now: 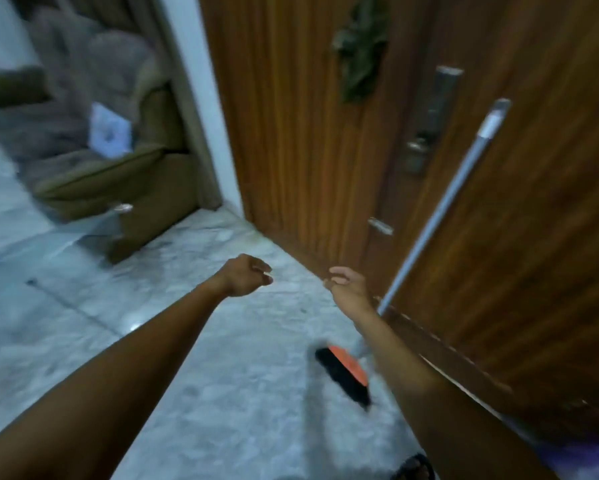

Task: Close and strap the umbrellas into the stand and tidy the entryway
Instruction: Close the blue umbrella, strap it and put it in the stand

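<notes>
A broom (443, 216) with a silver pole and an orange head with black bristles (346, 374) leans against the wooden door (291, 133). My left hand (248, 275) hangs in mid-air over the floor with its fingers curled, holding nothing. My right hand (346, 284) is raised close to the door's foot, fingers loosely curled and empty, a little left of the broom pole. No umbrella or stand is in view. The picture is blurred by motion.
A brown sofa (118, 174) with a white item (109, 129) on its seat stands at the left. Pale marble floor (204, 393) spreads below. A green leaf ornament (360, 46) and a metal lock plate (429, 123) are on the door. A black sandal (414, 467) shows at the bottom.
</notes>
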Demonstrator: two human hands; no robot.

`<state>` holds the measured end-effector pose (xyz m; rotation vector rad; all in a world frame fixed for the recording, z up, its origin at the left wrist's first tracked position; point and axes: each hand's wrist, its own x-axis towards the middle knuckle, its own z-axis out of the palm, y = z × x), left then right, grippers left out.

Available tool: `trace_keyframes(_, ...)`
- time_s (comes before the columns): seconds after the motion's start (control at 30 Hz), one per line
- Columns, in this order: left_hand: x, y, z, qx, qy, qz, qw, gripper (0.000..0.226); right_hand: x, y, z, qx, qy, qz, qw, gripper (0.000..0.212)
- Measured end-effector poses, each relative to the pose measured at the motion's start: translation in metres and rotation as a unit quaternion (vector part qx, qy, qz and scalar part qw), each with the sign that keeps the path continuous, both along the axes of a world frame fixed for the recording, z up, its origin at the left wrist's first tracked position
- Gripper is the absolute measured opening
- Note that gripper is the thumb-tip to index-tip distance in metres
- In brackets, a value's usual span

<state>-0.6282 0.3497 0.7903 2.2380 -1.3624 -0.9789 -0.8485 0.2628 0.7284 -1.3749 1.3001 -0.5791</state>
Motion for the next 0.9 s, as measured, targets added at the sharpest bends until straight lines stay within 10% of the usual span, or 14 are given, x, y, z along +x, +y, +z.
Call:
trace_keyframes(0.4, 0.268, 0.262, -0.002, -0.018, 0.006, 0.296, 0.955, 0.031, 0.344, 0.164, 0.005, -0.004, 0.034, 0.337, 0.941, 0.032)
trace_keyframes(0.9, 0.533, 0.291, -0.107, 0.059, 0.107, 0.429, 0.895, 0.036, 0.68, 0.185, -0.085, 0.045, 0.121, 0.442, 0.888, 0.028)
